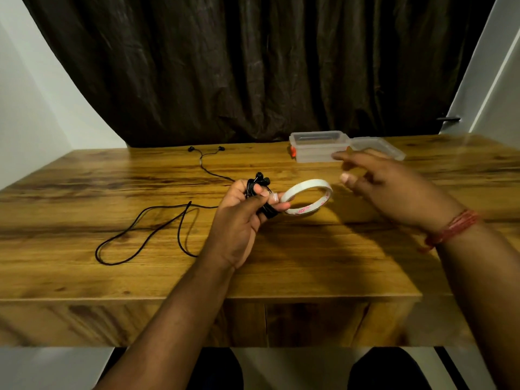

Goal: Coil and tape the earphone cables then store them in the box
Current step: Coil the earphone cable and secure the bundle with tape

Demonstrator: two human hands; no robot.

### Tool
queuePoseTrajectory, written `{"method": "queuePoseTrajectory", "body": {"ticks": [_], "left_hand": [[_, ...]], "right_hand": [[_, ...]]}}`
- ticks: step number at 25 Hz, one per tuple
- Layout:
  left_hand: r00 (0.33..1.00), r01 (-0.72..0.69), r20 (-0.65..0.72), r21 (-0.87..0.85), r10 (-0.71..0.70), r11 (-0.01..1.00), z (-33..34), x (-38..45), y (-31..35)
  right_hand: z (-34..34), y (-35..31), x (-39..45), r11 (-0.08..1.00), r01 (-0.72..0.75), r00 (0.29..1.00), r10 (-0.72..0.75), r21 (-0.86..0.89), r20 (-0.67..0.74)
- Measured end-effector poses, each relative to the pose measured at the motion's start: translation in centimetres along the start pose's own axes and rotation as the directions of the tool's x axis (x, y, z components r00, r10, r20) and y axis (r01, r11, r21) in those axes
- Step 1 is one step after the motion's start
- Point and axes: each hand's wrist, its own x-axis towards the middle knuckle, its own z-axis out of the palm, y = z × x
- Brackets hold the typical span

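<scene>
left hand (242, 218): closed on coiled earphones (260, 190), buds up, tape roll (306, 197) touching fingertips. right hand (385, 187): open, blurred, empty. second earphone cable (146, 232) loose on table (309, 263), buds far. box (318, 146) open behind.

Coiled black earphones (260, 190) sitting bunched in a fist, buds up – white tape roll (306, 199) hanging tilted beside them. Second earphone cable (146, 235) lying loose on wood; clear box (319, 147) standing open – lid (378, 147) resting alongside.

**Coil and tape in one hand**

Mid-frame, the left hand (239, 218) grips a coiled earphone bundle (260, 190) and the tape roll (306, 199). The right hand (394, 190), blurred, hovers open below the clear box (318, 147). Another earphone cable (146, 232) sprawls left.
</scene>
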Motion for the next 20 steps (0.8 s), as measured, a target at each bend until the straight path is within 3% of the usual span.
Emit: {"method": "queuePoseTrajectory", "body": {"ticks": [3,8,10,13,16,20], "left_hand": [[1.000,-0.020,0.022,0.028,0.020,0.999,0.2,-0.2,0.1],[0.998,-0.040,0.044,-0.019,0.041,0.999,0.2,-0.3,0.3],[0.998,-0.049,0.036,-0.056,0.051,0.997,0.0,-0.1,0.3],[0.998,-0.039,0.041,-0.060,0.042,0.997,-0.2,0.0,0.1],[0.998,-0.031,0.056,-0.057,0.034,0.998,-0.2,-0.1,-0.1],[0.997,-0.028,0.064,-0.054,0.031,0.998,-0.2,-0.1,-0.1]], "right_hand": [[1.5,-2.2,-1.0,0.972,0.153,0.986,-0.162,0.180,0.035],[2.5,-1.2,-2.2,0.936,0.124,0.992,-0.117,0.330,-0.041],[2.8,-0.4,-2.5,0.960,0.097,0.993,-0.074,0.262,-0.096],[3.4,1.2,-2.4,0.998,-0.037,0.988,0.028,-0.052,-0.155],[4.4,2.4,-2.4,0.928,-0.110,0.980,0.043,-0.355,-0.192],[4.6,3.2,-2.0,0.926,-0.140,0.986,0.096,-0.351,-0.139]]}}
